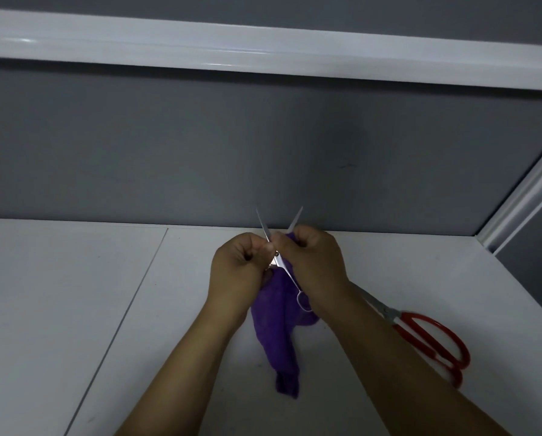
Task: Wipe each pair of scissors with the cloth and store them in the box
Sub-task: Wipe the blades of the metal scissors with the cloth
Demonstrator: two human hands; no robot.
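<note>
Above the white table [74, 309], the purple cloth [279, 335] dangles and the red-handled scissors [433, 354] lie apparently waiting, while the left hand [238, 265] pinches the open silver scissors [287, 273] near the pivot and the right hand [313, 265] grips cloth round one blade: wiping midway, no box in view.

purple cloth [282, 335] — silver scissors [277, 259] — red-handled scissors [433, 341] on a white table [74, 294], grey wall [200, 146].
</note>
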